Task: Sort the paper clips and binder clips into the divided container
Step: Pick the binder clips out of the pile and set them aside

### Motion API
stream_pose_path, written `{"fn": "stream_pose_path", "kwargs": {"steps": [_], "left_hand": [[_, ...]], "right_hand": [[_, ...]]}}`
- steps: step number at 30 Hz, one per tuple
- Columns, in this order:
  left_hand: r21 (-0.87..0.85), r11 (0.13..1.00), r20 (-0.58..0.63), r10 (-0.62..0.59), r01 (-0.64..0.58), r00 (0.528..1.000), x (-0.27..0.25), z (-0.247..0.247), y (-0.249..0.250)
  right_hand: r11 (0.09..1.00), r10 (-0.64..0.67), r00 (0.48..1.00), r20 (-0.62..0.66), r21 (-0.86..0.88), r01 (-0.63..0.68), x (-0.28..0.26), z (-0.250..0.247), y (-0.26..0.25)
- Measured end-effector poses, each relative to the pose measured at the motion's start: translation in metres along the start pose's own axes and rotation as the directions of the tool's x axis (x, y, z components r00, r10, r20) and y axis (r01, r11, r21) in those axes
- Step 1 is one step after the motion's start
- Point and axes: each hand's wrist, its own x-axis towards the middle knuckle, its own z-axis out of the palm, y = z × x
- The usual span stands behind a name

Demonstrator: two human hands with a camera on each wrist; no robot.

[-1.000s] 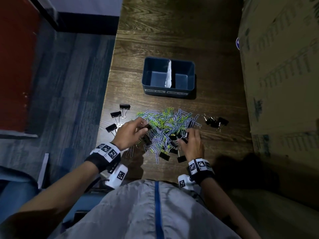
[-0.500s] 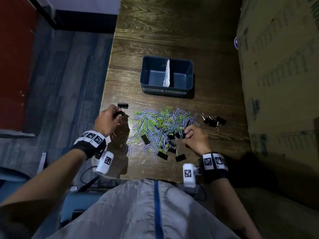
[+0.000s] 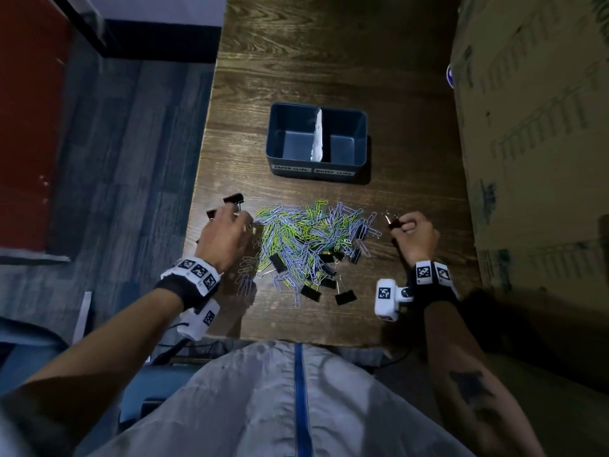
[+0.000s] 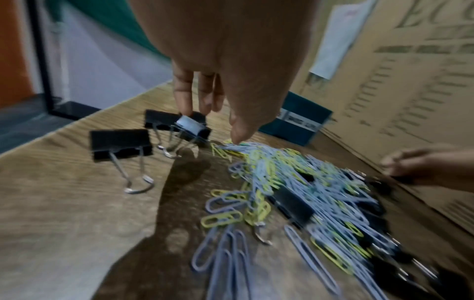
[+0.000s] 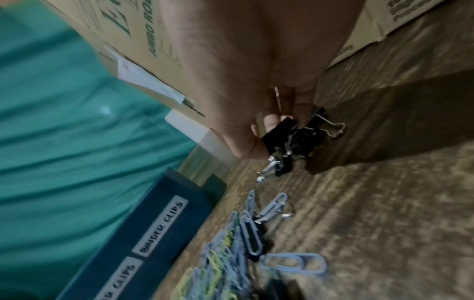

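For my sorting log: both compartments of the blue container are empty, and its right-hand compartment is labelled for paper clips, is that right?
Only the label is wrong. In the head view the blue container has both compartments empty, but its right-hand label reads BINDER CLIPS; the PAPER CLIPS label is on the left.

This looks like an office or its storeroom; a dark wood-grain desk (image 3: 329,61) stands on grey-blue carpet tiles (image 3: 131,159); stacked printed cardboard cartons (image 3: 534,159) crowd the desk's right edge, 1 with a paper slip (image 4: 338,36) stuck on it; a white wall with black skirting (image 3: 158,41) and a red panel (image 3: 26,127) lie to the left; office stationery, a heap of coloured paper clips (image 3: 306,239) with black binder clips (image 4: 120,144), covers the desk before a labelled divided container (image 3: 316,166).
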Motion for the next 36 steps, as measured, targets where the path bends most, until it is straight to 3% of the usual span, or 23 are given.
{"fn": "stream_pose_path", "kwargs": {"steps": [4, 7, 9, 11, 13, 17, 22, 29, 36], "left_hand": [[0.008, 0.975, 0.135, 0.219, -0.222, 0.966, -0.019, 0.014, 0.028], [-0.032, 0.983, 0.216, 0.185, -0.182, 0.959, -0.028, 0.023, 0.043], [-0.039, 0.989, 0.267, 0.145, -0.139, 0.953, -0.032, 0.027, 0.052], [-0.033, 0.991, 0.302, 0.131, -0.127, 0.944, -0.033, 0.034, 0.056], [-0.028, 0.992, 0.314, 0.122, -0.119, 0.942, -0.031, 0.04, 0.058], [-0.058, 0.989, 0.295, 0.15, -0.139, 0.944, -0.026, 0.039, 0.065], [-0.108, 0.98, 0.245, 0.189, -0.167, 0.951, -0.029, 0.034, 0.072], [-0.334, 0.938, 0.181, 0.163, -0.095, 0.97, -0.028, 0.037, 0.062], [-0.487, 0.873, 0.084, 0.038, 0.008, 0.996, -0.025, 0.024, 0.052]], "right_hand": [[0.993, -0.078, 0.997, 0.017, -0.091, 0.079, -0.004, 0.007, 0.012], [0.986, -0.114, 0.993, 0.024, -0.116, 0.116, -0.02, 0.007, 0.01], [0.979, -0.144, 0.979, 0.146, -0.126, 0.163, -0.034, 0.01, 0.012], [0.961, -0.162, 0.928, 0.336, -0.161, 0.226, -0.051, 0.019, 0.022], [0.949, -0.134, 0.885, 0.446, -0.199, 0.243, -0.065, 0.028, 0.029], [0.921, -0.09, 0.818, 0.569, -0.264, 0.286, -0.078, 0.04, 0.037], [0.823, -0.207, 0.724, 0.658, -0.282, 0.492, -0.098, 0.052, 0.029], [0.826, -0.274, 0.747, 0.606, -0.25, 0.506, -0.103, 0.055, 0.031], [0.957, -0.142, 0.837, 0.529, -0.142, 0.252, -0.099, 0.041, 0.029]]}}
